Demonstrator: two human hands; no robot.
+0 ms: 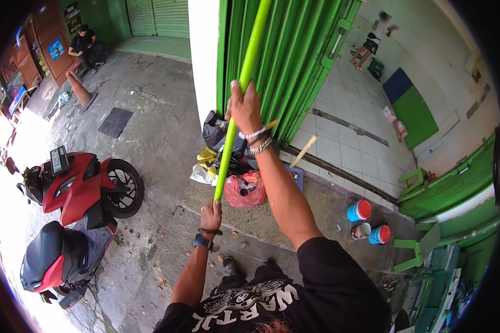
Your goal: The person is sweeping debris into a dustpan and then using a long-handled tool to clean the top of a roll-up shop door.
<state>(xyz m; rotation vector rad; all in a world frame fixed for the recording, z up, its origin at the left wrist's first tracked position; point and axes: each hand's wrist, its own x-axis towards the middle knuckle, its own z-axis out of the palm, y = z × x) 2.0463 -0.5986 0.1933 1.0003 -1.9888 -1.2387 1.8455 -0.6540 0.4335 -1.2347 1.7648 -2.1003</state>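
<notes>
A long bright green pole (226, 150) rises in front of me and runs out of the picture at the top; its upper end is out of sight. My left hand (211, 215) is closed round its lower end. Higher up, my right hand (244, 104) wraps the same pole, the arm stretched out. Behind the pole stands a green folding metal shutter (291, 61), partly drawn aside. Below my right hand, black bags (216, 130) and a red plastic bag (243, 191) lie heaped at the shutter's foot.
A red motorbike (75, 188) stands at the left. Paint buckets (358, 211) and a green stool (416, 250) are at the right. Past the doorway, a person (375, 41) stands on white tiles (344, 139). Another person (86, 47) sits at the far left near an orange-brown cone (80, 91).
</notes>
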